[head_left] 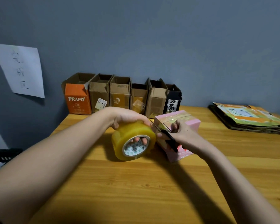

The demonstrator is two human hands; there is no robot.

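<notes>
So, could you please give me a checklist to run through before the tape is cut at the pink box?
1. Left hand grips the large roll of yellowish clear packing tape, fingers through its core: ok.
2. Right hand holds the black-handled scissors: ok.
3. Scissors reach the near top edge of the pink cardboard box, between roll and box: ok.
4. Tape strip taut between roll and box: cannot tell.
5. Left fingertips clear of the blades: cannot tell; they look close.
6. Box rests on the light wooden table: ok.
</notes>
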